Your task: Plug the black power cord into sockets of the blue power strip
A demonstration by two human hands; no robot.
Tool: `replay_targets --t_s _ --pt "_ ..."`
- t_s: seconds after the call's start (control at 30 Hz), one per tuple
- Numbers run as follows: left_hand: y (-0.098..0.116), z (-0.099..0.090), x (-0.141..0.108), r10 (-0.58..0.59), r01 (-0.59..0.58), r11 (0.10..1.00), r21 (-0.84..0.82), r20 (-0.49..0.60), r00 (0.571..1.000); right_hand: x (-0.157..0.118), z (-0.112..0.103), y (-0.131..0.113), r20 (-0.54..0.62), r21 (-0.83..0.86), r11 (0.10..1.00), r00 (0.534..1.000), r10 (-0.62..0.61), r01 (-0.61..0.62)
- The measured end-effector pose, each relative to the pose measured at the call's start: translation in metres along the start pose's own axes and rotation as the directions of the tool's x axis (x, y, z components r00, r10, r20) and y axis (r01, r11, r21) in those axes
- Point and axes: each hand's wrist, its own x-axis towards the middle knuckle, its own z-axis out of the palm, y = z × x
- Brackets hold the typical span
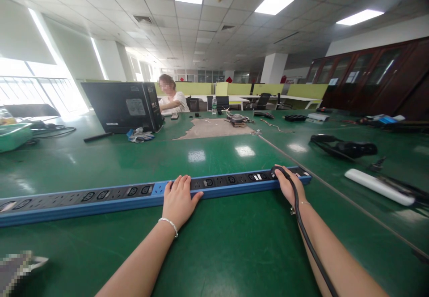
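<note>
A long blue power strip [125,201] with a black socket face lies across the green table. My left hand [180,198] grips it near the middle, fingers over the top and thumb along the near side. Toward the strip's right end, my right hand [290,185] is closed on a black plug [275,171] at the sockets. Whether its pins are fully in a socket is hidden. From there a black power cord [306,234] runs back over my right wrist and forearm to the bottom edge.
A black computer case [120,107] stands at the back left, with gloves [140,135] beside it. A person [170,98] sits behind. On the right lie a white bar-shaped object [378,186] and a black corded tool [348,146]. A green basket [15,136] sits far left.
</note>
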Motion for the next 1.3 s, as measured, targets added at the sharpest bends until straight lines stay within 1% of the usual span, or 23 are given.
replay_targets --t_s 0.17,0.27,0.43,0.57,0.63,0.7,0.83,0.9,0.97,1.0,1.03,1.07,1.1,1.13,1.2,1.3 --pt "0.0 0.0 0.0 -0.002 0.002 1.0 0.001 -0.001 1.0 0.002 -0.002 0.001 0.049 0.004 1.0 0.999 0.001 -0.001" --pt "0.0 0.0 0.0 0.0 0.0 1.0 0.002 0.001 1.0 0.003 0.0 0.003 0.059 -0.021 0.999 0.998 -0.033 0.034" --pt "0.0 0.0 0.0 0.0 0.0 1.0 0.003 -0.003 1.0 0.0 0.006 0.007 0.07 -0.153 0.984 0.994 -0.083 0.093" --pt "0.0 -0.001 0.0 -0.001 0.001 1.0 0.007 -0.003 1.0 -0.005 0.004 0.01 0.083 -0.254 0.957 0.989 -0.122 0.139" --pt "0.0 -0.001 0.001 0.001 -0.001 1.0 0.012 -0.006 1.0 -0.007 0.003 0.012 0.096 -0.285 0.946 0.986 -0.135 0.157" --pt "0.0 -0.001 0.001 0.005 -0.005 1.0 0.017 -0.008 1.0 -0.009 0.003 0.014 0.085 -0.297 0.942 0.987 -0.138 0.157" --pt "-0.001 0.001 0.0 0.011 -0.01 1.0 0.025 -0.018 1.0 -0.01 0.007 0.012 0.043 -0.249 0.954 0.986 -0.163 0.169" --pt "-0.002 0.002 0.0 0.015 -0.015 0.999 0.028 -0.022 1.0 -0.009 0.006 0.007 0.02 -0.181 0.966 0.983 -0.182 0.183" --pt "-0.002 0.002 0.0 0.019 -0.018 0.999 0.03 -0.021 1.0 -0.007 0.001 0.001 -0.047 -0.072 0.984 0.985 -0.168 0.164" --pt "-0.002 0.002 0.0 0.02 -0.019 0.999 0.03 -0.02 1.0 -0.005 -0.002 -0.001 -0.109 0.003 0.992 0.986 -0.129 0.13" --pt "-0.003 0.002 0.0 0.021 -0.02 0.999 0.031 -0.019 1.0 -0.003 -0.007 -0.001 -0.195 0.096 0.992 0.979 -0.063 0.083" --pt "-0.003 0.002 0.0 0.022 -0.021 0.999 0.031 -0.018 1.0 -0.001 -0.011 -0.001 -0.271 0.168 0.985 0.963 0.002 0.045" --pt "-0.003 0.002 0.0 0.022 -0.022 0.999 0.032 -0.016 1.0 0.001 -0.016 0.001 -0.301 0.199 0.98 0.953 0.048 0.014" --pt "-0.003 0.002 0.0 0.023 -0.022 0.999 0.033 -0.015 1.0 0.002 -0.019 0.005 -0.291 0.199 0.98 0.955 0.061 -0.002" --pt "-0.003 0.002 0.0 0.024 -0.023 0.999 0.032 -0.016 1.0 0.005 -0.022 0.013 -0.19 0.146 0.989 0.982 0.019 0.009" --pt "-0.002 0.002 0.0 0.021 -0.021 0.999 0.027 -0.019 1.0 0.008 -0.019 0.022 -0.109 0.043 0.999 0.994 -0.023 0.028"
